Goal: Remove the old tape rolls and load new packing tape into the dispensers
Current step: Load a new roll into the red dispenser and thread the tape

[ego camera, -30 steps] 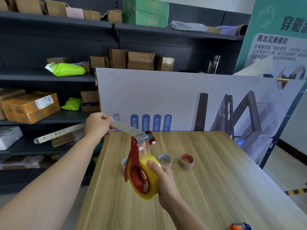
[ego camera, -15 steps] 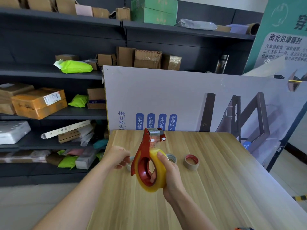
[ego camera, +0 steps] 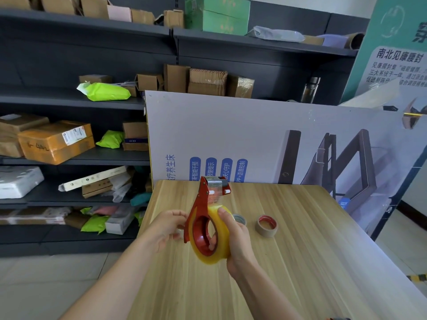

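Note:
A red tape dispenser (ego camera: 200, 204) with a full yellowish tape roll (ego camera: 223, 251) on its hub is held upright above the wooden table (ego camera: 300, 262). My right hand (ego camera: 239, 241) grips the roll and hub from the right, thumb on top of the roll. Just left of the red frame is my left hand (ego camera: 166, 227), fingers curled; whether it pinches anything is unclear. Clear tape runs from the roll to the metal blade head at the top. Two nearly spent rolls lie on the table behind: one with a grey-blue core (ego camera: 239, 219), one with a red core (ego camera: 266, 226).
A large printed board (ego camera: 254, 135) stands against the table's far edge. Dark shelving (ego camera: 69, 102) with cartons and green parcels fills the left and back. A green banner (ego camera: 392, 54) stands at the right. An orange-and-blue object (ego camera: 337, 318) peeks in at the bottom edge.
A second ago my left hand held a strip of tape stretched up and to the left. It has since come down beside the dispenser and the strip no longer shows. The dispenser now stands more upright.

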Demonstrator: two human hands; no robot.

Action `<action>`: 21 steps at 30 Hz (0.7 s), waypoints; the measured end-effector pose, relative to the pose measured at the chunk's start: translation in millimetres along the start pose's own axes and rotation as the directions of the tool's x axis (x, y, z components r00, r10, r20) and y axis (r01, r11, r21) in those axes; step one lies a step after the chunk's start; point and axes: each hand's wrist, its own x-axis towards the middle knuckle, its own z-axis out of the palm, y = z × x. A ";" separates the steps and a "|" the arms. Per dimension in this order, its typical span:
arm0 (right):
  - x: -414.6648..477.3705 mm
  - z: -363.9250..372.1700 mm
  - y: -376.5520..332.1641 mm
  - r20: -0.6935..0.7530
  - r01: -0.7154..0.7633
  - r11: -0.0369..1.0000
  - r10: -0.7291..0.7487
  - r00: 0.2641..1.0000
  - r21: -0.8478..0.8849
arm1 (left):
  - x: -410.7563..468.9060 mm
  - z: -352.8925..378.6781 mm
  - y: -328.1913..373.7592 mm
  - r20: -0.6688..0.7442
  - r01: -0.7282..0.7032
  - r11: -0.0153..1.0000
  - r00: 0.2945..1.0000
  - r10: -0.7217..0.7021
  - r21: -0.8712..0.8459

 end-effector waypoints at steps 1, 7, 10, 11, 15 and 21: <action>-0.1 -0.1 0.1 -0.008 -0.007 1.000 0.007 1.000 0.001 | -0.1 0.7 -0.8 -0.013 -0.015 1.000 1.000 0.015 0.007; -4.0 -2.0 -6.0 -0.017 -0.024 0.999 0.024 1.000 -0.034 | -4.1 5.4 -4.3 -0.008 -0.046 0.999 0.999 0.046 0.005; -7.2 -1.1 -9.8 -0.017 -0.038 0.999 0.037 0.999 -0.029 | -5.0 8.8 -4.9 -0.033 -0.063 0.998 0.998 0.062 -0.009; -7.9 -1.0 -10.3 -0.012 -0.036 0.999 0.036 0.999 -0.034 | -5.6 10.3 -5.2 -0.027 -0.061 0.998 0.998 0.060 -0.016; -11.2 -1.9 -12.6 -0.019 -0.025 0.999 0.024 1.000 -0.038 | -9.2 13.7 -5.5 -0.008 -0.058 0.998 0.998 0.058 -0.008; -14.5 -7.1 -14.2 -0.020 -0.027 0.999 0.027 0.999 -0.032 | -15.2 22.6 -4.0 -0.048 -0.047 0.998 0.998 0.046 -0.029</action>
